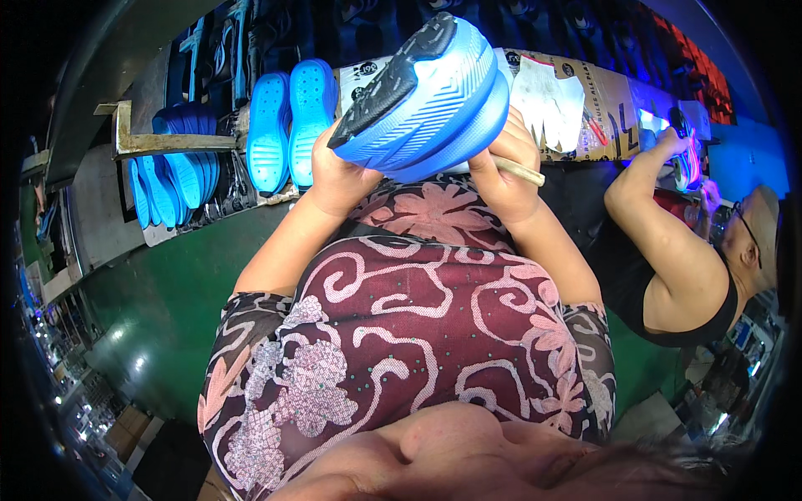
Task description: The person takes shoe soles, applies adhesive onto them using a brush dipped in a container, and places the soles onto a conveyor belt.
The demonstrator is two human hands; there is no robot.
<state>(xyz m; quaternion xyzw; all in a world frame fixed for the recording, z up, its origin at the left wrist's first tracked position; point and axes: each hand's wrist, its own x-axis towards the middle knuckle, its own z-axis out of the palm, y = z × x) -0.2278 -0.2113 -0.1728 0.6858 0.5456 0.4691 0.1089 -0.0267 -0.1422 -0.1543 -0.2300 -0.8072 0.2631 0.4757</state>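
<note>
Green floor (159, 275) is showing at left of the frame, and up top a cardboard-covered tabletop (616, 100) is curving across, with 2 flat blue soles (269, 134) lying side by side at upper left and a white glove (547, 100) resting at upper right. Front and centre, a blue-and-black shoe sole (426, 108) is filling the upper middle, held up between 2 hands! Its long axis is slanting from lower left to upper right, the black underside facing upper left. Left hand (338, 171) is clasping the lower-left end, its fingers curling partly out of sight, so their exact spread I'm not able to tell. Right hand (506, 190) is closing at the lower-right edge, thumb against the blue rim, and it's also pinching a pale stick (526, 172) that's pointing right; the stick's inner end is hiding. Both hands are touching the sole, so neither is nearer!
</note>
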